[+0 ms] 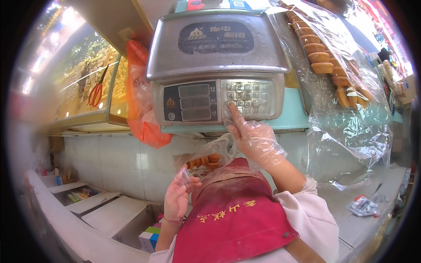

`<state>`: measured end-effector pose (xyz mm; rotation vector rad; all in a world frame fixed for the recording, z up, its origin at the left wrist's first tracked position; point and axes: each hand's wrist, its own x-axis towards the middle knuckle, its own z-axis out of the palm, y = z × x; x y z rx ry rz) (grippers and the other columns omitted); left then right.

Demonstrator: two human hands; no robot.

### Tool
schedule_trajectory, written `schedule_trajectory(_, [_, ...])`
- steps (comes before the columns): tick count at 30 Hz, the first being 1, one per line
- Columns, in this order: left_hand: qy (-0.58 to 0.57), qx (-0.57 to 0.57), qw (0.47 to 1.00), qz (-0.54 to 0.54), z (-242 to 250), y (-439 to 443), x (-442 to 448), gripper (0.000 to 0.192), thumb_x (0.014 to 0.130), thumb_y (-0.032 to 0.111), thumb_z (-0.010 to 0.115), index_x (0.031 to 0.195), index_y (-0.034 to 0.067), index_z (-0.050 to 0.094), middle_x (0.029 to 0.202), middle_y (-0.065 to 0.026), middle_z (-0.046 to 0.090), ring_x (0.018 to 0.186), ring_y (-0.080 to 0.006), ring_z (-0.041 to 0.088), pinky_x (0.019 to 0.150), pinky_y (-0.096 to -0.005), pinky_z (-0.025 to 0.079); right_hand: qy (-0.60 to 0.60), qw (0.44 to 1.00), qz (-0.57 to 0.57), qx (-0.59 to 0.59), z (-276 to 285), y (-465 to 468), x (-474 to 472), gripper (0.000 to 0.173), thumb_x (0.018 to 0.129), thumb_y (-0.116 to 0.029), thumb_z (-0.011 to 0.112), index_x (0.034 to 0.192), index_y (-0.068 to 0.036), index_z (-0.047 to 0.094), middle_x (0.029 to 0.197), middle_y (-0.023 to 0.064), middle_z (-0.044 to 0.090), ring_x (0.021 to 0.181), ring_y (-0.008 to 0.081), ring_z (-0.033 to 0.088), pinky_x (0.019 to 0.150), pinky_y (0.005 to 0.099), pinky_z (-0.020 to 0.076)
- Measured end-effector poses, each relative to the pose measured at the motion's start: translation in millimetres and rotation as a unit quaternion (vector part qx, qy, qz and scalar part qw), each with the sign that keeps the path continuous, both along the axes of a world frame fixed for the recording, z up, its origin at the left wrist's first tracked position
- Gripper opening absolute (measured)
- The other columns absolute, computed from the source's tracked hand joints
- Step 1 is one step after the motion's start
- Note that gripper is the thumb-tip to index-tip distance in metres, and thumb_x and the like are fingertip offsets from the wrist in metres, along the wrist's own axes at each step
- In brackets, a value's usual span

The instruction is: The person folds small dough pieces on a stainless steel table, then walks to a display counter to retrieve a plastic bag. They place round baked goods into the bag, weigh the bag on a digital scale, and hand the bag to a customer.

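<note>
My right hand (253,138), in a clear plastic glove, rests a fingertip at the lower left of the number keypad (249,97) on a metal pricing scale (217,42). Part of a clear plastic bag trails from beside that hand; whether its other fingers grip the bag cannot be told. Below the scale, my left hand (180,194) is raised with its fingers partly curled around crinkled clear plastic. Between my hands, small brown cakes (204,161) show in or behind the clear bag. The scale's metal pan bears only printed writing.
Right of the scale, rows of small cakes (319,57) lie on a metal tray (296,59) under plastic film (348,144). An orange plastic bag (141,98) hangs at the left, near red-handled scissors (96,93) by a display case. Open compartments (131,227) holding boxes are at lower left.
</note>
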<state>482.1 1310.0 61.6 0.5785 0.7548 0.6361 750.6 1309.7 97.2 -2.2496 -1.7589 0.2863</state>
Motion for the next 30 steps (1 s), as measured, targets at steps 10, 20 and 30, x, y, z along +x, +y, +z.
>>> schedule_trajectory(10, [-0.046,-0.077,0.995,-0.043,-2.8,16.4,-13.9,0.062,0.081,0.01,0.053,0.136,0.001,0.026,0.112,-0.0179,0.053,0.103,-0.0282,0.054,0.095,-0.0368,0.039,0.002,0.992,-0.111,0.063,0.4,-2.5,6.0,0.045,0.088,-0.027,0.051,0.129,-0.011,0.043,0.061,0.0164,0.057,0.057,0.0351,0.057,0.053,0.0426,0.044])
schedule_trajectory(20, [-0.029,-0.043,0.996,-0.07,8.2,15.5,-9.9,0.062,0.08,0.018,0.051,0.136,0.002,0.029,0.11,-0.016,0.055,0.102,-0.0276,0.055,0.096,-0.0376,0.038,0.009,0.993,-0.082,0.079,7.2,-1.6,-4.2,0.044,0.089,-0.029,0.05,0.128,-0.01,0.044,0.058,0.0165,0.056,0.056,0.0343,0.057,0.054,0.0428,0.0438])
schedule_trajectory(30, [-0.081,0.063,0.987,-0.127,50.3,28.3,-29.8,0.085,0.072,0.031,0.065,0.137,-0.005,0.022,0.11,-0.0175,0.055,0.101,-0.0277,0.055,0.092,-0.0406,0.042,-0.006,0.995,-0.039,0.094,31.7,17.0,-4.6,0.053,0.083,-0.037,0.058,0.127,-0.01,0.046,0.058,0.01,0.053,0.056,0.0309,0.055,0.056,0.0397,0.0443])
